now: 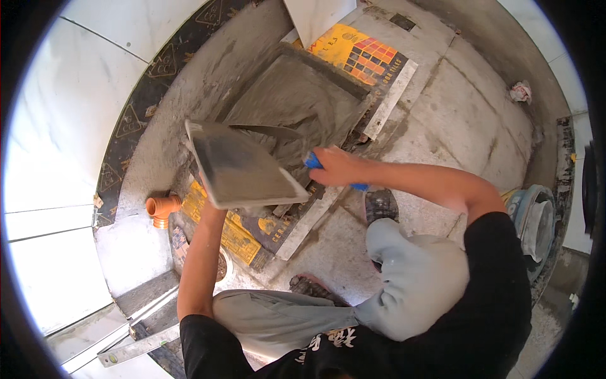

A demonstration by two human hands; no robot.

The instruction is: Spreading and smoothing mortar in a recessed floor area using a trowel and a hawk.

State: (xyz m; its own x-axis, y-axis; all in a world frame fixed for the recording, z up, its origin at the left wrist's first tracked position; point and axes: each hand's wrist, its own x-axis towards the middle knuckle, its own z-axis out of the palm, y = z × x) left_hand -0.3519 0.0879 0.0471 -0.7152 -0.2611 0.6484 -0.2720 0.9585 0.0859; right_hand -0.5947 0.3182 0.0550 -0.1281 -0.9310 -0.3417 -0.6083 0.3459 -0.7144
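Observation:
My left hand (213, 215) supports a square tile (243, 164) from below, tilted, its upturned face smeared with grey mortar; the tile hides most of my fingers. My right hand (338, 165) is closed round the blue handle of a trowel (268, 131). Its dark blade reaches left toward the tile's far edge, partly hidden there. Beyond both hands lies a bed of wet grey mortar (297, 85), ridged and uneven in its nearer part.
Yellow and black printed cardboard (360, 54) lies around the mortar. An orange pipe fitting (162, 208) stands at left near a spirit level (142, 345). Buckets (536, 227) stand at right. A white tile (319, 18) leans at the back. My shoes (382, 205) are close by.

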